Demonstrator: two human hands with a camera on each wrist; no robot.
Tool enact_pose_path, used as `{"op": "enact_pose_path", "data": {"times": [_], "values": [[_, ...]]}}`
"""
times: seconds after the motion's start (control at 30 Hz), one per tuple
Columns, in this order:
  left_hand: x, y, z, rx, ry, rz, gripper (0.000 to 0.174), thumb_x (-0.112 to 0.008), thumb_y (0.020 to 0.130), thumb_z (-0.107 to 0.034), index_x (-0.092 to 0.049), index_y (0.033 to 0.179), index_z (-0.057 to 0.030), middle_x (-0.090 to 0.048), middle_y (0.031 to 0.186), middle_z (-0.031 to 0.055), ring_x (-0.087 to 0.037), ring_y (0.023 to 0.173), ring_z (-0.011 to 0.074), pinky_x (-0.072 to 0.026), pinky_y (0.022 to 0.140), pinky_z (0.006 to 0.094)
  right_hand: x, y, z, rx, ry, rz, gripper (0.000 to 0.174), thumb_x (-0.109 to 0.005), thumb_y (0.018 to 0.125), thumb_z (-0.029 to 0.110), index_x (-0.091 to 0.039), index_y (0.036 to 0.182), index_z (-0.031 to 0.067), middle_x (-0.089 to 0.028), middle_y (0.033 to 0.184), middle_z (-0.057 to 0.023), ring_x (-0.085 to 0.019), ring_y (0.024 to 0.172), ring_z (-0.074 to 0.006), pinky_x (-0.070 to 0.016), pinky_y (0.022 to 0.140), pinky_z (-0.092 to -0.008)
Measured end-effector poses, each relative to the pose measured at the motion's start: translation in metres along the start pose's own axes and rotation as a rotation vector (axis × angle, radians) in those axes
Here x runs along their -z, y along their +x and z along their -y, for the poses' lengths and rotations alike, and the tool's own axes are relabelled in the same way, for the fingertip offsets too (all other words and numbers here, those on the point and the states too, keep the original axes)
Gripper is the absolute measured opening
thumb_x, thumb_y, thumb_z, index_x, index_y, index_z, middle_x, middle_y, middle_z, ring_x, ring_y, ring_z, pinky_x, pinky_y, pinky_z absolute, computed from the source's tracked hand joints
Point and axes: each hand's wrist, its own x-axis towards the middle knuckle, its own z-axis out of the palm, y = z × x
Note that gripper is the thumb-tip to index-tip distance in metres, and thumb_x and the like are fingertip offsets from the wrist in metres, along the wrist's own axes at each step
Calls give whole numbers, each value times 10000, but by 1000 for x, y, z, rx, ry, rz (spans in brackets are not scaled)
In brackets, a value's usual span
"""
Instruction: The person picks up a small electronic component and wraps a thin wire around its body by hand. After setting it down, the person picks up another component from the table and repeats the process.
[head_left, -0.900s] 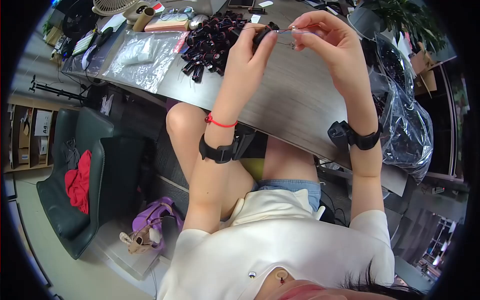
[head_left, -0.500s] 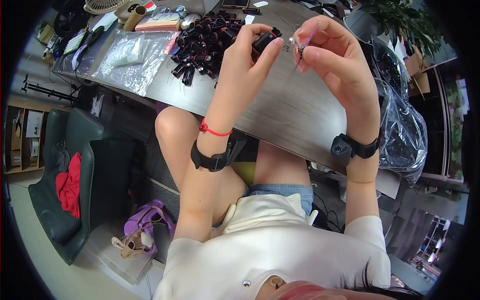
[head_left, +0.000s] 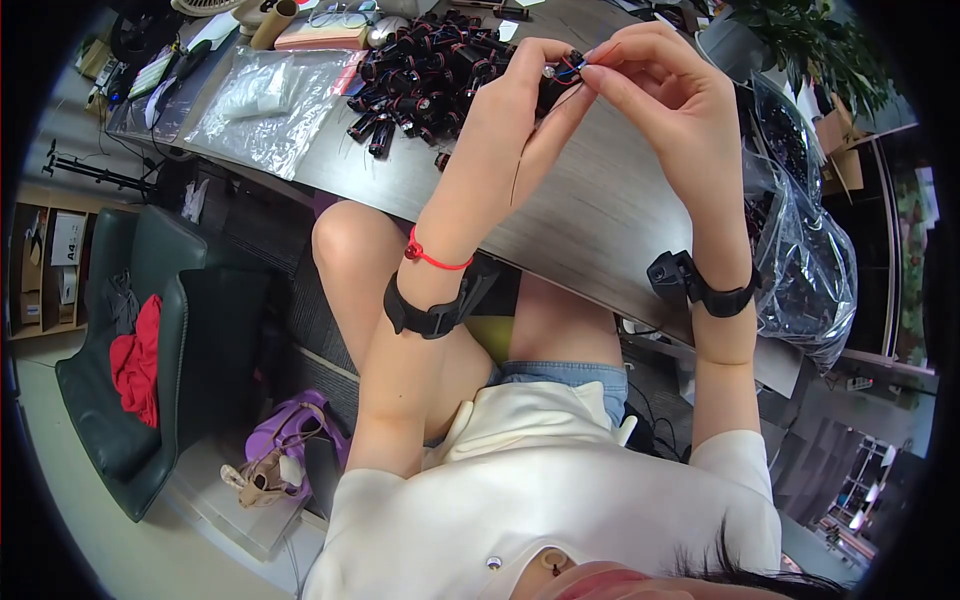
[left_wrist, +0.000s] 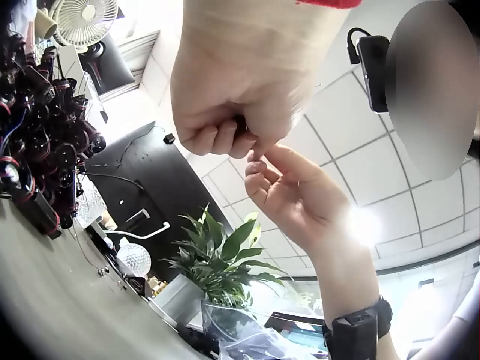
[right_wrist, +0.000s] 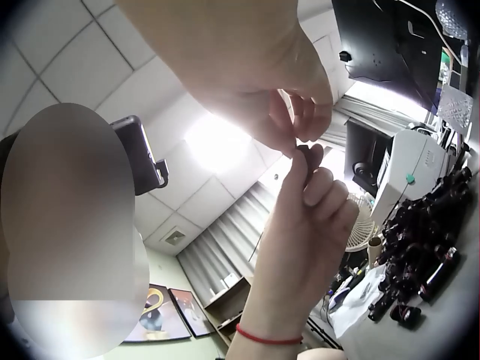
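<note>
My left hand grips a small black cylindrical part between thumb and curled fingers, held up over the table. Red and blue wires show at its upper end. At that end my right hand pinches the wires with thumb and forefinger, the fingertips of both hands meeting there. One thin dark wire hangs down along the left thumb. In the right wrist view the black part peeks out from the left fist; most of it is covered by fingers. To the left on the table lies a heap of similar black parts.
A clear plastic bag lies on the grey table left of the heap. Beyond are a cardboard tube and a fan. A large plastic bag and a potted plant stand at the right.
The right hand first held thin wires beside the left hand's part, then drew apart with them. Now both hands have come together, the right fingertips at the part's wired end.
</note>
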Motion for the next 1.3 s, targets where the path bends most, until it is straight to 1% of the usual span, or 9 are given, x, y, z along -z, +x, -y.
{"op": "enact_pose_path", "data": {"times": [0.13,0.3,0.43,0.57,0.7,0.8,1.07,1.23,1.3], "values": [[1,0,-1,-92,83,-22,220,-541,958,-160,-503,1127,-25,-511,635,36,-474,548,82,-379,508,224,-1,-2,4,-12,-16,-4,121,-651,833,-47,-641,953,-43,-591,996,-53,-604,892,-101,-486,811,-205],[1,0,0,-95,85,-37,219,-536,960,-155,-498,1127,-19,-505,634,44,-472,535,96,-383,506,233,-5,-3,3,23,-35,-25,110,-645,841,-42,-636,951,-39,-585,985,-46,-597,891,-99,-478,809,-207],[2,-2,-1,-83,102,-26,199,-524,964,-146,-497,1114,-17,-511,639,48,-479,537,101,-386,509,236,-9,-3,4,100,-89,-7,108,-638,846,-42,-629,954,-36,-580,981,-39,-589,890,-94,-470,805,-211],[2,-3,0,-89,121,-31,189,-524,960,-127,-491,1112,-19,-520,654,63,-492,535,122,-396,515,247,-7,-3,6,-3,-66,16,107,-633,849,-43,-623,955,-35,-582,983,-37,-586,892,-90,-467,804,-213],[2,-2,1,-186,236,-51,202,-534,951,-106,-480,1126,-22,-529,685,86,-509,545,150,-408,525,261,-8,-3,3,66,-99,-13,102,-636,846,-43,-629,948,-33,-581,974,-33,-588,879,-86,-465,792,-206],[4,-1,0,-194,206,-50,226,-600,858,-44,-482,1047,-10,-584,779,149,-575,732,340,-421,659,393,-9,-4,4,81,-99,-37,94,-641,843,-43,-635,936,-33,-581,952,-30,-588,859,-80,-466,772,-198],[-3,-2,5,-255,329,-114,227,-593,866,-50,-450,1038,-12,-572,737,130,-580,712,310,-394,646,389,-17,-6,-2,84,-64,-84,80,-644,840,-46,-645,920,-35,-590,931,-29,-587,829,-71,-466,740,-188],[-7,-2,7,-306,319,-154,213,-580,885,-65,-435,1031,-10,-569,708,132,-573,670,329,-403,606,381,-16,-4,-5,50,11,-55,80,-650,831,-42,-653,911,-36,-595,915,-30,-584,808,-76,-464,731,-189],[-6,-3,3,-112,147,-73,175,-549,913,-91,-433,1011,-4,-555,686,128,-553,615,302,-399,566,359,-17,0,2,-114,216,-61,94,-639,844,-48,-654,936,-39,-596,916,-53,-605,814,-104,-490,720,-216]]}}
